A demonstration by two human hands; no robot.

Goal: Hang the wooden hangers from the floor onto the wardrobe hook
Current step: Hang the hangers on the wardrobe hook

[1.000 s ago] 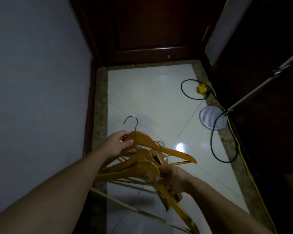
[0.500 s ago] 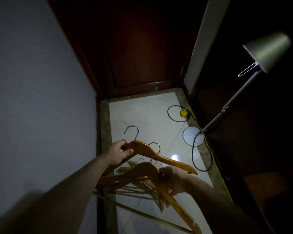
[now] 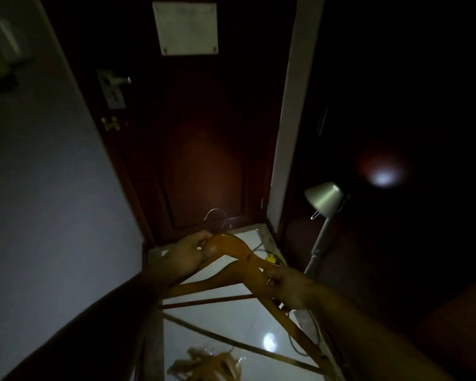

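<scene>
Standing at the far end, a dark door [image 3: 204,149] is seen, with a white floor [image 3: 231,320] below it and a lamp [image 3: 323,199] to the right. A bunch of wooden hangers [image 3: 231,273] is held up in the middle, above the floor. Its top is wrapped by the left hand [image 3: 188,254], fingers closed tight. A sloping arm of the bunch is pinched by the right hand [image 3: 286,287], fingers closed too. The long side runs from upper left down to lower right. The metal hook [image 3: 217,215] points up beside the left hand, which is nearer it. More hangers [image 3: 206,364] are left on the floor. No wardrobe hook can be seen.
</scene>
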